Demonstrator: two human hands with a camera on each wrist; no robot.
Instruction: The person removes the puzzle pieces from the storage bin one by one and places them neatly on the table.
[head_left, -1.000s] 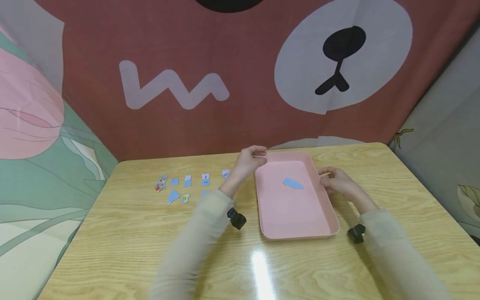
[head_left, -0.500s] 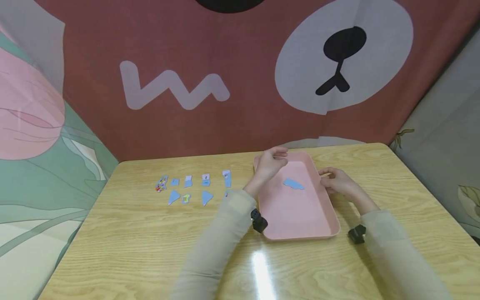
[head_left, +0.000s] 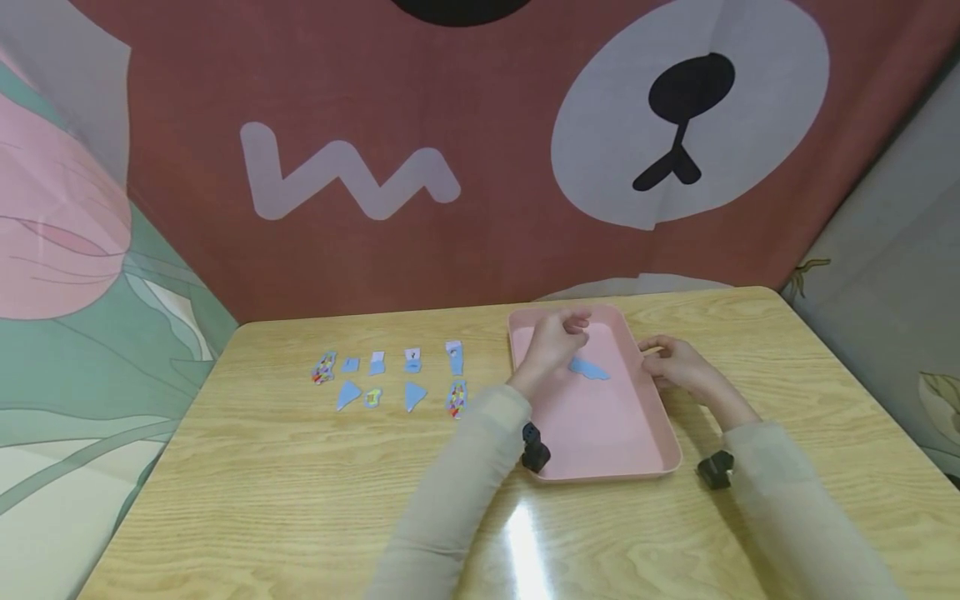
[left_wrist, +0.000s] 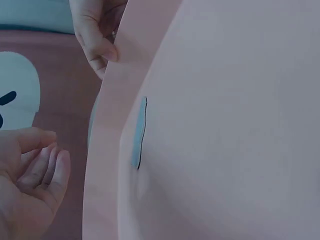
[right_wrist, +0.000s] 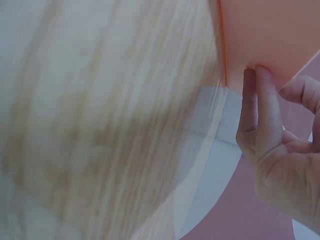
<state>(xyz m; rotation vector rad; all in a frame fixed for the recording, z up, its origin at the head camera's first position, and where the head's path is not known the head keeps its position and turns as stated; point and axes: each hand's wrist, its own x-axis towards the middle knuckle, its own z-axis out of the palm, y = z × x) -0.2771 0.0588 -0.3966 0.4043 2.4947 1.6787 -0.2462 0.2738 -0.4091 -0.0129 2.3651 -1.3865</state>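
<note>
My left hand [head_left: 553,343] is over the far part of a shallow pink tray [head_left: 600,429], its fingers loosely bent and holding nothing. One flat blue piece [head_left: 592,370] lies on the tray floor just right of and below that hand. In the left wrist view the hand [left_wrist: 30,192] appears apart from the blue piece [left_wrist: 140,132]. My right hand [head_left: 678,365] grips the tray's right side wall. The right wrist view shows its fingers [right_wrist: 267,115] against the outer wall, the thumb at the rim.
Left of the tray, several small pieces lie in two rows on the wooden table. Among them are a blue triangle [head_left: 415,397], a multicoloured piece [head_left: 457,399] and a blue strip with a white top [head_left: 455,358]. A printed curtain [head_left: 375,258] hangs behind the table.
My left hand has moved right, from the tray's left edge to over its inside near the blue piece. The right hand and tray have stayed put.
</note>
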